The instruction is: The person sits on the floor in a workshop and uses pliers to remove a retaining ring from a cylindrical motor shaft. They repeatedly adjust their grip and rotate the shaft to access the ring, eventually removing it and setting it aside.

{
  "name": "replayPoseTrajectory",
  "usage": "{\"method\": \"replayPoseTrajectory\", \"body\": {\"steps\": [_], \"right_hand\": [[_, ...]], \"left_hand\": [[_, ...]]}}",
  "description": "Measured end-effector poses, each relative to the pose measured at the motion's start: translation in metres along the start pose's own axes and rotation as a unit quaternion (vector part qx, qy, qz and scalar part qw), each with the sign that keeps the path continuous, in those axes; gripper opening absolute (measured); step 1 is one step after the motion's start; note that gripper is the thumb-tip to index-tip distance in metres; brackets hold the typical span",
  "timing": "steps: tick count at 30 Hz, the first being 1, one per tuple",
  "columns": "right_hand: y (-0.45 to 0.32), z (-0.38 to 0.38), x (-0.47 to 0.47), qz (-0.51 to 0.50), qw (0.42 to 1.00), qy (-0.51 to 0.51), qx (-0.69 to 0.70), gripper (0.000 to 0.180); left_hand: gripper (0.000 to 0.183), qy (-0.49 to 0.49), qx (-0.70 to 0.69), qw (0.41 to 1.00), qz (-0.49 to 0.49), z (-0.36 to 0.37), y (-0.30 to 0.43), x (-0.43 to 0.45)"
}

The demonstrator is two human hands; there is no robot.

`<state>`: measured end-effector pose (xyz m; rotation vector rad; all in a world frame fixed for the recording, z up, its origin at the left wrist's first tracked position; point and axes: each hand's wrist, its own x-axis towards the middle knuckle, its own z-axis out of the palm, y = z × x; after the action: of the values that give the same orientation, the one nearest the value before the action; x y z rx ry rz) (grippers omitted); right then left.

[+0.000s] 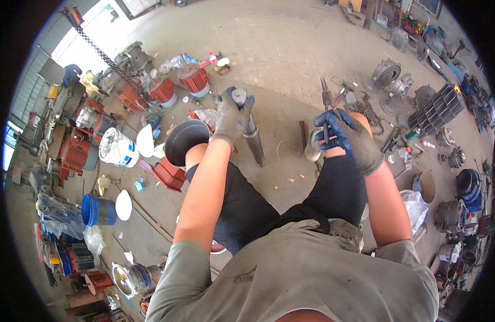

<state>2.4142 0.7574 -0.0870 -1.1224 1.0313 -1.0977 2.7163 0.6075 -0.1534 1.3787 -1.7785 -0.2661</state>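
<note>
My left hand (233,116), in a grey glove with blue on it, is closed around the upper part of a stepped metal shaft (254,145). The shaft's round end face (239,95) shows between thumb and fingers, and its lower part reaches down toward the floor between my legs. My right hand (346,135), gloved alike, grips a pair of long-nosed pliers (326,96) above my right knee. The slim plier jaws point away from me, apart from the shaft. A dark bar (303,136) is between the shaft and my right leg.
A black bucket (187,143) and a red metal housing (169,174) are by my left leg. Beyond them stand red electric motors (194,80), a white bucket (118,148) and a blue bucket (97,210). A hanging chain (96,50), a black ribbed crate (436,108) and metal castings (386,74) lie farther out.
</note>
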Motion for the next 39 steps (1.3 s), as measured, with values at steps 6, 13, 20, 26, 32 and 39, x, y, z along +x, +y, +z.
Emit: {"method": "replayPoseTrajectory", "body": {"steps": [6,13,20,26,32,39], "right_hand": [[-0.022,0.02,-0.005,-0.066,0.993,-0.026,-0.093,0.042],[0.004,0.024,0.027,0.018,0.996,-0.087,0.018,0.035],[-0.004,0.018,0.107,0.087,0.955,-0.233,-0.164,0.041],[0.002,0.027,0.193,0.202,0.907,-0.276,-0.247,0.048],[0.016,0.033,0.237,0.258,0.902,-0.257,-0.232,0.046],[0.027,0.041,0.24,0.178,0.959,-0.186,-0.118,0.044]], "left_hand": [[0.053,-0.037,-0.031,0.999,0.012,-0.011,-0.003,-0.007],[0.055,-0.094,-0.081,0.991,-0.052,-0.04,-0.003,-0.001],[0.056,-0.183,-0.089,0.975,-0.085,-0.056,-0.013,0.018],[0.044,-0.269,-0.224,0.934,-0.075,-0.056,-0.029,0.03],[0.052,-0.328,-0.393,0.858,-0.036,-0.052,-0.055,0.04],[0.068,-0.263,-0.55,0.745,-0.272,-0.014,-0.081,0.061]]}}
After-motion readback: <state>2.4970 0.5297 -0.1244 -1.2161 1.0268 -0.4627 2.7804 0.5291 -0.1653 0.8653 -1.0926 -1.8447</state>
